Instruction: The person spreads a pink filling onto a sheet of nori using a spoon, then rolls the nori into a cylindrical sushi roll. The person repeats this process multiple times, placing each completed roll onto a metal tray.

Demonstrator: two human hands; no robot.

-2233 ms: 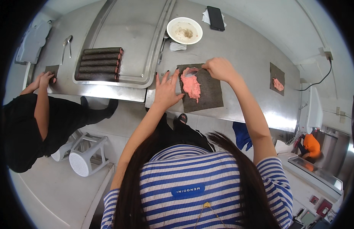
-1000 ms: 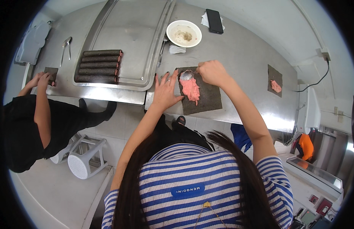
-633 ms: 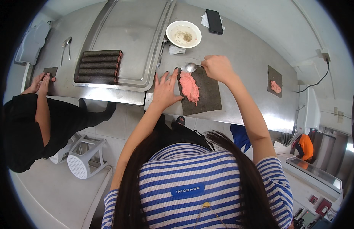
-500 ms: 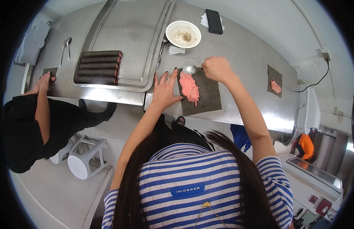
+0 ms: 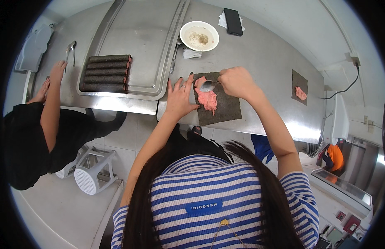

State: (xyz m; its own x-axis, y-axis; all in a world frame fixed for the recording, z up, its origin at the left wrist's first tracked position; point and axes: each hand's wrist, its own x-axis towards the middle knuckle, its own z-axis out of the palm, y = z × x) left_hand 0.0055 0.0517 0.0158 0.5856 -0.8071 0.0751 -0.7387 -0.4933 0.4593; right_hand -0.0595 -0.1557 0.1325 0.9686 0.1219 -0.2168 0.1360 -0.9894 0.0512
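- Steel table (image 5: 263, 58), under everything at hand
- Steel tray (image 5: 142, 37) at left, holding five dark rolls (image 5: 107, 74)
- Dark sheet (image 5: 229, 103), flat near the table's front edge
- Left hand (image 5: 180, 96), fingers spread, gripping nothing, at the sheet's left edge
- Right hand (image 5: 237, 82), closed around the spoon's handle
- Pink paste (image 5: 207, 100) on the sheet's left half
- Spoon (image 5: 207, 86), its bowl at the paste

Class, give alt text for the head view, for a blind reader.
The right hand holds a spoon to pink paste on a seaweed sheet, left hand at its edge. Five seaweed rolls lie on a metal tray.
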